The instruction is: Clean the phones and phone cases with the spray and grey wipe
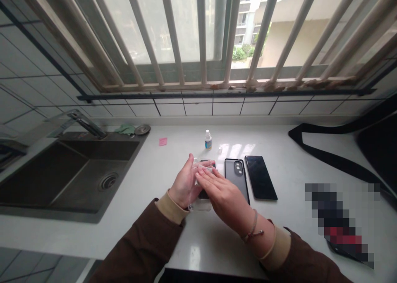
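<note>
Over the white counter, my left hand (185, 186) holds a clear phone case (201, 207), its thumb pointing up and its fingers behind the plastic. My right hand (221, 191) is laid across the case, fingers together and bent onto it. Something thin and whitish shows at those fingertips; what it is I cannot make out. Behind the hands lies a dark flat object (203, 195), mostly hidden. Just to the right are a black phone case (233, 176) with a camera cutout and a black phone (261, 177). A small white bottle (208, 141) stands upright beyond my hands, beside a tiny white cap (220, 150).
On the left is a steel sink (74, 171) with a faucet (88, 124), a green cloth (125, 129) and a round drain cover (142, 129). A pink paper (163, 141) lies near it. To the right are a black strap (335, 157) and a pixelated dark item (341, 229).
</note>
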Demonstrator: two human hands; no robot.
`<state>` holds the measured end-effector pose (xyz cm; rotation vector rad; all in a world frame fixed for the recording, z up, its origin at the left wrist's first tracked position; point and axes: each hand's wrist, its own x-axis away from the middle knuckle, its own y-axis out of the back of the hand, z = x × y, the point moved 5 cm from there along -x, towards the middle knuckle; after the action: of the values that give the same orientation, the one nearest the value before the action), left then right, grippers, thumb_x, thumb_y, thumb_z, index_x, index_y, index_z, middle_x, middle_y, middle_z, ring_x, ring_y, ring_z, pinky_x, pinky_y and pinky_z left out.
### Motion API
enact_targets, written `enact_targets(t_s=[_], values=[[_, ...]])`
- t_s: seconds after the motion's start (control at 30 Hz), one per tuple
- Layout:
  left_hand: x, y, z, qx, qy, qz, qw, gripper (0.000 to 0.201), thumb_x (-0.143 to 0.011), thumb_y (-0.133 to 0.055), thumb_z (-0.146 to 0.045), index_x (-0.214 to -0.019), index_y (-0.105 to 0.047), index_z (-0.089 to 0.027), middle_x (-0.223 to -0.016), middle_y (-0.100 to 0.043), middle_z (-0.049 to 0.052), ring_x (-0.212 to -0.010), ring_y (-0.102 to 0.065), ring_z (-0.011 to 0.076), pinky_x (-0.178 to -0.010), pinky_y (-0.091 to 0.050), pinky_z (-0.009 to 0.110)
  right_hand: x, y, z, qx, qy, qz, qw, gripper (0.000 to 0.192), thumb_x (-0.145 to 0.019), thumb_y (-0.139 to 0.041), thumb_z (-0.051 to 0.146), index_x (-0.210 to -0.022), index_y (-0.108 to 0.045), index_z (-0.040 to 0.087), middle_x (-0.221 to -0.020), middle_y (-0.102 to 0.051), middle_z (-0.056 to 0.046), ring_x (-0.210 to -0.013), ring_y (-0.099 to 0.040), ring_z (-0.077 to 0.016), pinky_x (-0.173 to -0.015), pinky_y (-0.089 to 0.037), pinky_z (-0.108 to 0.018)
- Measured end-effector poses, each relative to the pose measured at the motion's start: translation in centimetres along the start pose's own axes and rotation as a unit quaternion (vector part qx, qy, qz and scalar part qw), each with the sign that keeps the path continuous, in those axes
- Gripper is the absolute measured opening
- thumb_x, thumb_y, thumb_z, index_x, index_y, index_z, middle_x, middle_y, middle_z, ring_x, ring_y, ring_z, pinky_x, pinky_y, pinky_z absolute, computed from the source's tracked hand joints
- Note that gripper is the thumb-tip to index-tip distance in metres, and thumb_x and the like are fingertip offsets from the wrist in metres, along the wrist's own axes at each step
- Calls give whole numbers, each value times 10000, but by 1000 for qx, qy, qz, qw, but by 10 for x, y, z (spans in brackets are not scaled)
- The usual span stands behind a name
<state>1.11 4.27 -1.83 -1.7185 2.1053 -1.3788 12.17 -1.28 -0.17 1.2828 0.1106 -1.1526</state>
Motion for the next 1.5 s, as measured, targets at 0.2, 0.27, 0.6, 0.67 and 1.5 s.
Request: enact_targets(t_s=[0.2, 0.27, 0.6, 0.67, 1.5], values=[[-3, 13, -14, 18, 2, -40, 999, 755, -1088, -316, -613, -1229, -711, 14, -897, -764, 176, -690, -736, 191, -669, -619, 273, -3, 4, 23, -57, 87, 36, 994, 590, -1021, -457, 6, -1595, -483, 138, -1522, -620, -141, -1517, -471, -217, -1254, -454, -424], [-3, 16, -19, 43, -6, -36, 998, 737, -1093, -326, -595, -1268, -689, 22, -899, -764, 177, -701, -739, 195, -687, -630, 281, -4, 6, 27, -69, 102, 53, 991, 568, -1023, -477, 13, -1574, -511, 145, -1524, -623, -123, -1521, -463, -213, -1265, -438, -412], [2, 22, -44, 111, -74, -14, 991, 725, -1104, -293, -535, -1371, -606, 62, -926, -749, 194, -772, -734, 219, -719, -646, 313, -1, 3, 18, -61, 93, 86, 990, 529, -1043, -461, 21, -1557, -517, 136, -1547, -602, -131, -1532, -442, -204, -1263, -444, -408], [3, 23, -47, 113, -87, -27, 989, 729, -1101, -296, -537, -1386, -599, 60, -910, -751, 192, -767, -733, 221, -720, -646, 320, 0, 4, 14, -56, 63, 73, 994, 565, -1030, -452, 5, -1571, -510, 156, -1543, -605, -130, -1502, -490, -201, -1242, -473, -400], [3, 9, -27, -35, -83, -28, 996, 772, -1080, -299, -644, -1174, -748, -23, -937, -745, 166, -793, -708, 194, -759, -585, 289, -6, 11, 13, -140, 47, 35, 988, 496, -1049, -462, 41, -1518, -567, 163, -1493, -656, -127, -1458, -552, -179, -1235, -484, -382]])
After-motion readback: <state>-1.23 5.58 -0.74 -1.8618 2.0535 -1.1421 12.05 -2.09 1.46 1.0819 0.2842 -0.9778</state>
